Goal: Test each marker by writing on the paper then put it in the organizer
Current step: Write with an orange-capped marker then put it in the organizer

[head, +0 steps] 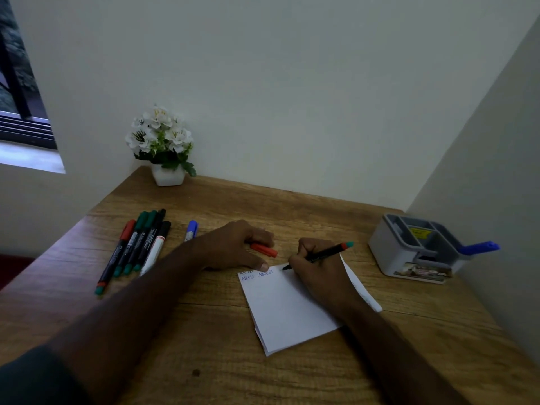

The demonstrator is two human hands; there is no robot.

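Observation:
A white folded paper point(287, 311) lies on the wooden desk point(204, 331), with faint writing along its top edge. My right hand point(315, 273) grips an uncapped black marker point(324, 255) with a red and green end, its tip touching the paper's top. My left hand point(233, 247) presses the paper's top left corner with the thumb while its fingers hold a red cap point(264, 249). Several capped markers point(134, 247) lie in a row at the left, a blue-capped one point(190, 230) beside them. The grey organizer point(409, 255) stands at the right with a blue marker point(479, 247) sticking out.
A white pot of white flowers point(163, 147) stands in the desk's far left corner. Walls close the desk at the back and right. A window point(20, 92) is at the upper left.

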